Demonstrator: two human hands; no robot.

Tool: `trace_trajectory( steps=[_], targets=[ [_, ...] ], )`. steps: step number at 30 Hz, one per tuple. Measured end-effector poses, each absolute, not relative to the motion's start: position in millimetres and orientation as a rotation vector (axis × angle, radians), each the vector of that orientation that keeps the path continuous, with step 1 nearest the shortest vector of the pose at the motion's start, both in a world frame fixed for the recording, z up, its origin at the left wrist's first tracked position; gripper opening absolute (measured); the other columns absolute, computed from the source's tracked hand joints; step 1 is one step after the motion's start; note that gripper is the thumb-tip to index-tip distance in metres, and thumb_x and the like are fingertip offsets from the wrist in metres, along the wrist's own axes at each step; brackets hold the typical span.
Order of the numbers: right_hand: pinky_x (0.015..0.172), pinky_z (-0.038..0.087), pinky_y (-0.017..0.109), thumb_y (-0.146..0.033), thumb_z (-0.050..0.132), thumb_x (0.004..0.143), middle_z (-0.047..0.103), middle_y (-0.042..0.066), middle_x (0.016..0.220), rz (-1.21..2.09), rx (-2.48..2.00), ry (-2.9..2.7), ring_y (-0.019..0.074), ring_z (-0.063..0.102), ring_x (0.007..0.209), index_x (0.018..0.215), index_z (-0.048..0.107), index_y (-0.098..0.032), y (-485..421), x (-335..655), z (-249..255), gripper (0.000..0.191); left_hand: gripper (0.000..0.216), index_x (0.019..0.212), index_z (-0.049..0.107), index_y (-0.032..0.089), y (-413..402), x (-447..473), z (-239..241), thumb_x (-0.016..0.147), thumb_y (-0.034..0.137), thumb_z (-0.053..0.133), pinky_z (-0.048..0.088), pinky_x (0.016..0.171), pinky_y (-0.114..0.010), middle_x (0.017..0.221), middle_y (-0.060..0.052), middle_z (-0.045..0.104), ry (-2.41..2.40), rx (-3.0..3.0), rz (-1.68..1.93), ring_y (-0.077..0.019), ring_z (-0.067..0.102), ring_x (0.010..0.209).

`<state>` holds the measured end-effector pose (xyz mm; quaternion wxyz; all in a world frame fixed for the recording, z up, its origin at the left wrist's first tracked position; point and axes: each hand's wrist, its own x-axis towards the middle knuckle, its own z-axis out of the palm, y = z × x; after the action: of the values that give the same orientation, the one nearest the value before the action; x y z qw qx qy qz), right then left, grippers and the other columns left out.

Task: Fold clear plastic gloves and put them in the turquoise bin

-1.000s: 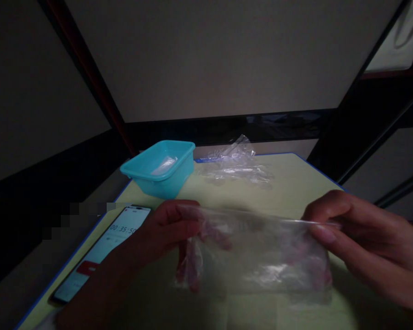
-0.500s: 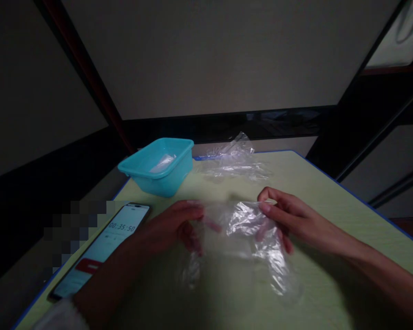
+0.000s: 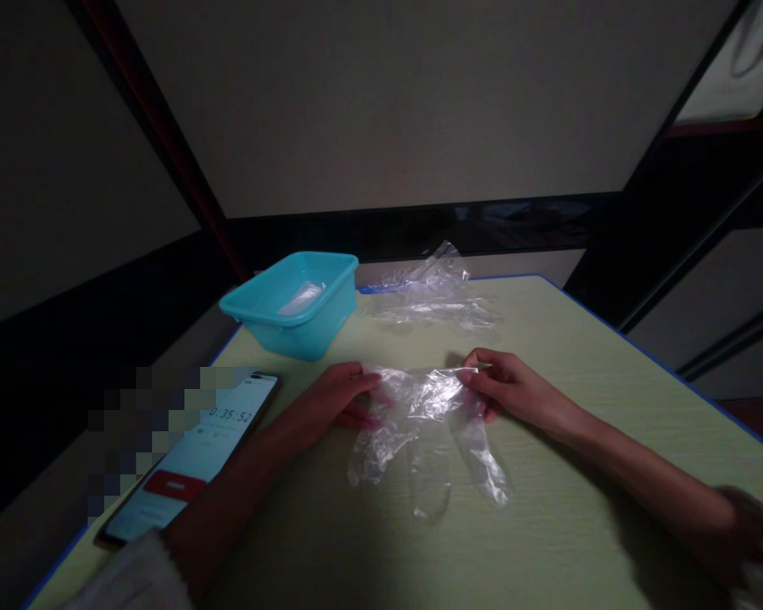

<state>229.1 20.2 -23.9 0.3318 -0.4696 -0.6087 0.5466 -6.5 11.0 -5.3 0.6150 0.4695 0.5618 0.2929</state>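
Observation:
A clear disposable plastic glove (image 3: 429, 415) hangs spread between my hands, its finger parts pointing down toward me. My left hand (image 3: 336, 394) pinches the glove's upper left edge between thumb and fingers. At the upper right edge, my right hand (image 3: 502, 381) pinches it the same way. Both hands are low over the front half of the table (image 3: 572, 542). Farther back lies a crumpled heap of clear plastic (image 3: 432, 292), seemingly more thin gloves, though single pieces cannot be told apart.
A turquoise plastic basin (image 3: 298, 330) stands at the back left, holding a small clear-and-white plastic piece (image 3: 303, 296). A phone (image 3: 229, 424) showing a running timer lies beside my left forearm. A panelled wall (image 3: 407, 110) rises behind the table.
Both hands have drawn slightly closer together, the right moving left. The glove has swung flatter, and its finger parts now show spread apart. The timer has advanced.

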Motion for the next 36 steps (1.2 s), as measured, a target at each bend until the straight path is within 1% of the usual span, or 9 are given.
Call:
trace_trajectory(
  steps=[5, 10, 13, 18, 27, 30, 32, 34, 36],
  targets=[
    [0.038, 0.044, 0.016, -0.032, 0.058, 0.077, 0.057, -0.004, 0.051, 1.426, -1.256, -1.517, 0.0059, 0.051, 0.04, 0.07, 0.048, -0.016, 21.7, 227.1, -22.6, 0.02, 0.018, 0.068, 0.05, 0.015, 16.7, 2.1, -9.3, 0.074, 0.029, 0.059, 0.046, 0.042, -0.018, 0.062, 0.001, 0.064, 1.461, 1.116, 0.872, -0.01, 0.06, 0.042],
    [0.037, 0.042, 0.017, -0.03, 0.056, 0.077, 0.06, -0.001, 0.052, 1.387, -1.324, -1.47, 0.0065, 0.052, 0.039, 0.068, 0.047, -0.017, 25.4, 227.7, -24.2, 0.018, 0.014, 0.062, 0.047, 0.016, 24.5, 10.2, -20.4, 0.074, 0.021, 0.053, 0.037, 0.032, -0.014, 0.05, 0.006, 0.054, 1.563, 1.218, 1.024, -0.0096, 0.057, 0.037],
    [0.037, 0.042, 0.018, -0.032, 0.056, 0.076, 0.058, -0.001, 0.049, 1.327, -1.341, -1.484, 0.0068, 0.051, 0.037, 0.065, 0.047, -0.017, 28.7, 229.1, -26.1, 0.021, 0.016, 0.06, 0.045, 0.016, 26.3, 11.7, -24.0, 0.076, 0.018, 0.048, 0.036, 0.03, -0.013, 0.049, 0.007, 0.052, 1.562, 1.227, 1.044, -0.0092, 0.057, 0.036],
    [0.035, 0.04, 0.021, -0.042, 0.058, 0.072, 0.056, -0.001, 0.045, 1.212, -1.323, -1.58, 0.0076, 0.049, 0.035, 0.06, 0.046, -0.018, 32.8, 232.0, -28.3, 0.029, 0.016, 0.061, 0.043, 0.016, 26.5, 10.5, -25.6, 0.076, 0.016, 0.045, 0.036, 0.03, -0.013, 0.05, 0.007, 0.054, 1.56, 1.243, 1.067, -0.009, 0.057, 0.036],
    [0.036, 0.04, 0.023, -0.05, 0.056, 0.072, 0.056, 0.0, 0.048, 1.099, -1.348, -1.626, 0.0099, 0.052, 0.036, 0.064, 0.045, -0.019, 38.2, 237.0, -31.1, 0.034, 0.015, 0.062, 0.042, 0.018, 27.5, 8.7, -27.8, 0.077, 0.019, 0.044, 0.036, 0.032, -0.015, 0.053, 0.006, 0.054, 1.591, 1.293, 1.044, -0.0106, 0.058, 0.038],
    [0.039, 0.041, 0.024, -0.046, 0.051, 0.077, 0.057, 0.001, 0.054, 0.873, -1.374, -1.702, 0.0112, 0.053, 0.039, 0.069, 0.047, -0.018, 36.0, 238.8, -28.4, 0.029, 0.015, 0.065, 0.044, 0.018, 28.8, 2.0, -29.0, 0.078, 0.026, 0.046, 0.037, 0.035, -0.019, 0.059, 0.004, 0.055, 1.673, 1.515, 1.059, -0.01, 0.054, 0.037],
    [0.041, 0.042, 0.025, -0.04, 0.048, 0.081, 0.058, 0.002, 0.058, 0.652, -1.37, -1.798, 0.0132, 0.056, 0.045, 0.071, 0.05, -0.018, 32.1, 238.7, -24.9, 0.024, 0.012, 0.072, 0.048, 0.017, 29.1, -2.3, -29.5, 0.077, 0.028, 0.049, 0.042, 0.043, -0.024, 0.065, 0.002, 0.056, 1.786, 1.749, 1.118, -0.011, 0.053, 0.041],
    [0.048, 0.046, 0.027, -0.033, 0.044, 0.083, 0.061, 0.004, 0.065, 0.478, -1.321, -1.934, 0.016, 0.059, 0.054, 0.075, 0.053, -0.017, 27.2, 237.3, -21.4, 0.02, 0.009, 0.08, 0.052, 0.015, 27.9, -4.0, -30.3, 0.076, 0.024, 0.051, 0.047, 0.054, -0.029, 0.072, -0.001, 0.058, 1.858, 1.977, 1.164, -0.0142, 0.056, 0.052],
    [0.061, 0.05, 0.031, -0.027, 0.041, 0.086, 0.065, 0.007, 0.078, 0.404, -1.231, -2.109, 0.0189, 0.063, 0.069, 0.083, 0.056, -0.017, 22.6, 235.2, -19.4, 0.019, 0.012, 0.085, 0.055, 0.013, 24.7, -2.4, -32.2, 0.075, 0.017, 0.05, 0.05, 0.066, -0.033, 0.082, -0.006, 0.061, 1.777, 2.192, 1.138, -0.018, 0.06, 0.069]
  ],
)
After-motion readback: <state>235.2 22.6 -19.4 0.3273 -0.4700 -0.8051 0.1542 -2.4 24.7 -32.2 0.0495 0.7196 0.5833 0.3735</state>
